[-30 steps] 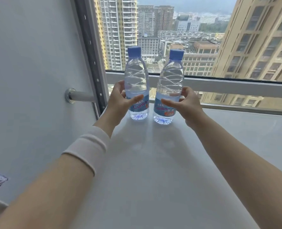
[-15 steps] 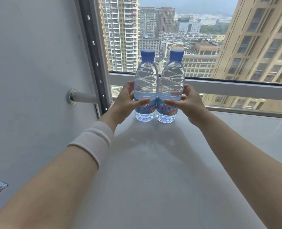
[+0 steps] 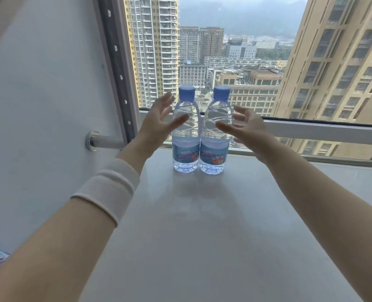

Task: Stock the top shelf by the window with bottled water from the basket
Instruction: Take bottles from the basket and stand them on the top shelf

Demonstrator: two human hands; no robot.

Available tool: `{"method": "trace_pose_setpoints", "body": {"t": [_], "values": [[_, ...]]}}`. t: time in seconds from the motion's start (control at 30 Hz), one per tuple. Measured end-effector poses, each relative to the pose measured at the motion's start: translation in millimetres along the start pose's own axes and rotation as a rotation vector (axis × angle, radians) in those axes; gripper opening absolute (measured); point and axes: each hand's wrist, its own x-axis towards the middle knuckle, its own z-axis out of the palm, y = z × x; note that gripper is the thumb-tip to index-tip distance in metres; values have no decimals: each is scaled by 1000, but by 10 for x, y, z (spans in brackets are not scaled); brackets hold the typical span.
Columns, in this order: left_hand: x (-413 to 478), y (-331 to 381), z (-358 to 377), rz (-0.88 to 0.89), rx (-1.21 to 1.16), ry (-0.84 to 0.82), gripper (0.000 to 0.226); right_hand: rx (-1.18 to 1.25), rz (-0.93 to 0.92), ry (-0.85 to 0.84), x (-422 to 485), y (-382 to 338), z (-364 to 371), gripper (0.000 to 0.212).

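Both hands have let go since half a second ago: the left hand (image 3: 159, 125) and right hand (image 3: 245, 127) now hover open, fingers spread, flanking the bottles at 9 and 3 o'clock without touching them. Between them the two clear plastic water bottles with blue caps, left bottle (image 3: 186, 129) and right bottle (image 3: 216, 131), stand upright and touching on the grey top shelf (image 3: 202, 225) by the window (image 3: 257, 62). Their blue labels read "Cunbs". A white wristband (image 3: 109, 188) wraps the left forearm.
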Motion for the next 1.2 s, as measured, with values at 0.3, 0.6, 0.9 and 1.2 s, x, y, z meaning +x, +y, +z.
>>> {"method": "trace_pose_setpoints", "body": {"t": [0.3,0.6,0.9,1.2], "values": [[273,485,13,86,229,-42,47,-252,-188,44,176,-572,-20,56],[341,476,-48,81,258,-101,44,-220,-166,68,233,-562,12,43],[227,488,29,27,304,-105,51,-387,-222,92,96,-553,22,59],[-344,753,132,205,624,95,59,-732,-189,119,-572,-520,-304,64]]}}
